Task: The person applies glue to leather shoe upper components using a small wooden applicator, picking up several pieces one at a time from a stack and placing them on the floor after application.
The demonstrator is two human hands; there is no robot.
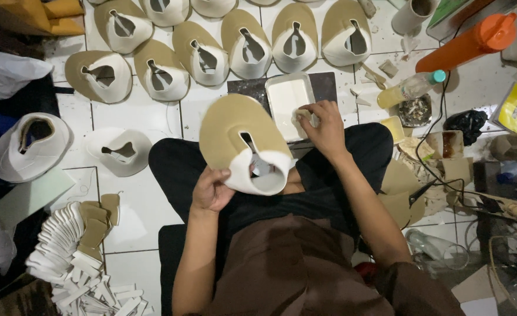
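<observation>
Your left hand (210,190) is clamped on the tan-and-white curved foam shoe upper (244,143), toe end pointing away. Your right hand (324,126) pinches a small pale sponge wad (303,114) over the shallow white rectangular tray (286,100), just right of that upper.

I'm looking down at a white tiled floor (135,111) with dark grout lines, lit fairly evenly from above. Its edges fall into shadow on my left and lower right, where dark cloth and tangled cables (445,175) lie.
</observation>
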